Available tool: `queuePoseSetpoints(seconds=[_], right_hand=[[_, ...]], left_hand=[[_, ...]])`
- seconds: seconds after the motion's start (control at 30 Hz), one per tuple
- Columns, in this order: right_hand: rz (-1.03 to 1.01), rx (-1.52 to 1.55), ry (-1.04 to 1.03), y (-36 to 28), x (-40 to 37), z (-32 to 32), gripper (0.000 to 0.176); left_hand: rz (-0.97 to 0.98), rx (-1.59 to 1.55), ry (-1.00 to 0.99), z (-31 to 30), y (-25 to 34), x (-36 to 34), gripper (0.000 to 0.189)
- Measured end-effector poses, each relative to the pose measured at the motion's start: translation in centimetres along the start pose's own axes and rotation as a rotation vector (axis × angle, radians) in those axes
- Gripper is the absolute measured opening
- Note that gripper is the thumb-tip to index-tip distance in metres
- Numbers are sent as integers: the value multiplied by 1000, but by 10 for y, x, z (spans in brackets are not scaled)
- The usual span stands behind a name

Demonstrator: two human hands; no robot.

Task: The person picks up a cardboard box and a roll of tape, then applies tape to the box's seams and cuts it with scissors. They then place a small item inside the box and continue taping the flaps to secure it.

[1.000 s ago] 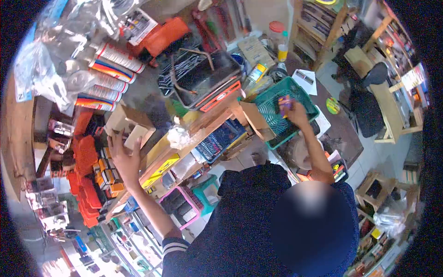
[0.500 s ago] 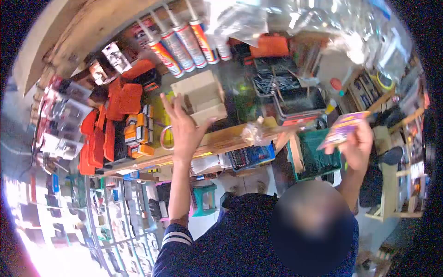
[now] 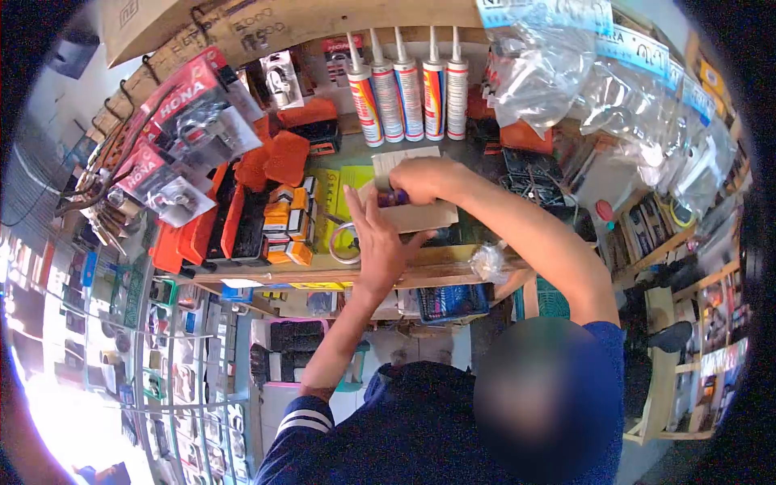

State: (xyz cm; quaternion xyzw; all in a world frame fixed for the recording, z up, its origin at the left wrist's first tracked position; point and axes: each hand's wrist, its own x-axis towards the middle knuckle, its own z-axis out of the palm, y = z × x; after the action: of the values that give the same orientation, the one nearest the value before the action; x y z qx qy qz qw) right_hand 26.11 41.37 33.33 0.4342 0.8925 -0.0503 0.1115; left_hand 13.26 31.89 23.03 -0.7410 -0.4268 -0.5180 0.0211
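A small brown cardboard box [image 3: 424, 217] stands with its flaps up on the bench. My right hand [image 3: 428, 179] reaches across into it, fingers curled downward on a purple packet [image 3: 394, 196] that is mostly hidden by the hand and box wall. At the box's left side my left hand [image 3: 378, 246] has its fingers stretched and the thumb apart, right at the cardboard. Beside that hand lie a roll of tape [image 3: 345, 244] and a yellow-green printed sheet or pack [image 3: 331, 202].
Several sealant tubes [image 3: 408, 101] stand behind the box. Orange bins [image 3: 234, 214] and small orange-and-white boxes [image 3: 291, 226] are at the left. Packaged padlocks [image 3: 202, 125] hang upper left, plastic bags [image 3: 541, 81] upper right. A black tray [image 3: 533, 174] sits right of the box.
My right hand has moved left from the bench's right side into the cardboard box with the purple packet. My left hand has come against the box's side. The view has turned and shifted.
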Motion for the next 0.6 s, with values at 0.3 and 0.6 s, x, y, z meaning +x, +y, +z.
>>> queuePoseSetpoints(seconds=[0.3, 0.6], right_hand=[[98, 123, 362, -9, -57, -26, 31], [235, 541, 811, -19, -126, 69, 96]], left_hand=[[-248, -46, -28, -29, -2, -23, 120], [-175, -314, -66, -10, -17, -8, 110]])
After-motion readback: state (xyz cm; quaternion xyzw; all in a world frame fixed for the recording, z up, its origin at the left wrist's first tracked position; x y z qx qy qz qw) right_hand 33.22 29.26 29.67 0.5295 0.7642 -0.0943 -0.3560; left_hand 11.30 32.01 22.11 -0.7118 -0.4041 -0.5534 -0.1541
